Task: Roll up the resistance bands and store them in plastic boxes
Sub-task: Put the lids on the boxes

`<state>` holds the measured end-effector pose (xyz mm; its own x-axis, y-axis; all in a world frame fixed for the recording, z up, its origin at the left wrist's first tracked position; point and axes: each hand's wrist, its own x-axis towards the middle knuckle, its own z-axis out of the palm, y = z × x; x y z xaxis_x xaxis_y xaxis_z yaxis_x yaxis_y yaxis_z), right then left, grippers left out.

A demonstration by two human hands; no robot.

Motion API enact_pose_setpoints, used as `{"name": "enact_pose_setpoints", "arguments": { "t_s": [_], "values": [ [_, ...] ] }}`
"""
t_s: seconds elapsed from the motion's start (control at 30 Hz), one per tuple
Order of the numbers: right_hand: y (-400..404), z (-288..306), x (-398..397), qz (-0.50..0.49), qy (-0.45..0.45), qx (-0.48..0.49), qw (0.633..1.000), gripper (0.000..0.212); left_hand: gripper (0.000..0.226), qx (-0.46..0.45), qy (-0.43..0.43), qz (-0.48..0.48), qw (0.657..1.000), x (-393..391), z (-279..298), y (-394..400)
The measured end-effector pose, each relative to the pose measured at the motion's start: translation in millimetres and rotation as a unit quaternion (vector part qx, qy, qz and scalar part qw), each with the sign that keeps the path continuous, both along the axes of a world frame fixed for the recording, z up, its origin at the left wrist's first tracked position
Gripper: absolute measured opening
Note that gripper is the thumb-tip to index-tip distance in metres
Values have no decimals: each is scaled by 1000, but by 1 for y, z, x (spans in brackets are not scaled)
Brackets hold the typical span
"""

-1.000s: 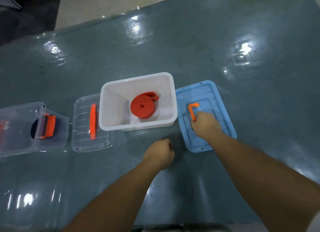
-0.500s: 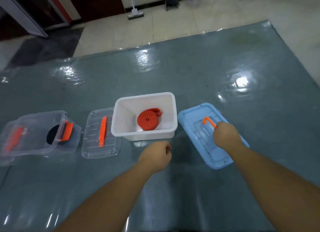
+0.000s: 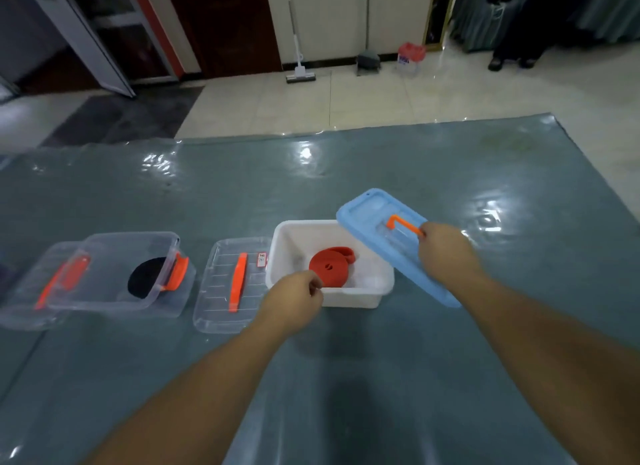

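At the far left, a clear box [image 3: 104, 274] with orange latches sits on the grey-green mat [image 3: 381, 166], which is spread on the floor. A black rolled band [image 3: 145, 279] lies inside it. Just to its right, a clear lid [image 3: 230, 288] with an orange handle lies flat on the mat, close beside the white box [image 3: 346, 296].

The left hand [image 3: 294, 301] hovers at the near left corner of the white box, its fingers [image 3: 313, 289] curled together into a loose fist and holding nothing. Whether it touches the rim cannot be told.

Inside the white box lies 1 red rolled band [image 3: 329, 268], coiled flat on the bottom with its loose end sticking out toward the right.

The blue lid [image 3: 363, 215] is tilted above the right side of the white box, with its far end over the box and its near end lower to the right. The right hand [image 3: 446, 253] grips the lid's orange handle [image 3: 403, 223], fingers clamped round it.

Beyond the mat, a mop [image 3: 299, 73] stands against the wall on the tiled floor.
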<state>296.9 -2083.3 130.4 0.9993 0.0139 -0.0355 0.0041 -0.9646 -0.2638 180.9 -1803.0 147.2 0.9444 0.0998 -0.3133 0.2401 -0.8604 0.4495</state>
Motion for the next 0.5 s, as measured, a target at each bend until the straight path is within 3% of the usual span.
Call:
{"name": "enact_pose_setpoints", "arguments": {
  "t_s": [0.17,0.5],
  "values": [
    [69,4,-1,79,-45,-36,995,17,26,6,-3,40,999,4,-3,53],
    [145,-25,-9,148,-27,-44,988,20,29,-65,-16,130,989,19,-21,108]
  ]
}}
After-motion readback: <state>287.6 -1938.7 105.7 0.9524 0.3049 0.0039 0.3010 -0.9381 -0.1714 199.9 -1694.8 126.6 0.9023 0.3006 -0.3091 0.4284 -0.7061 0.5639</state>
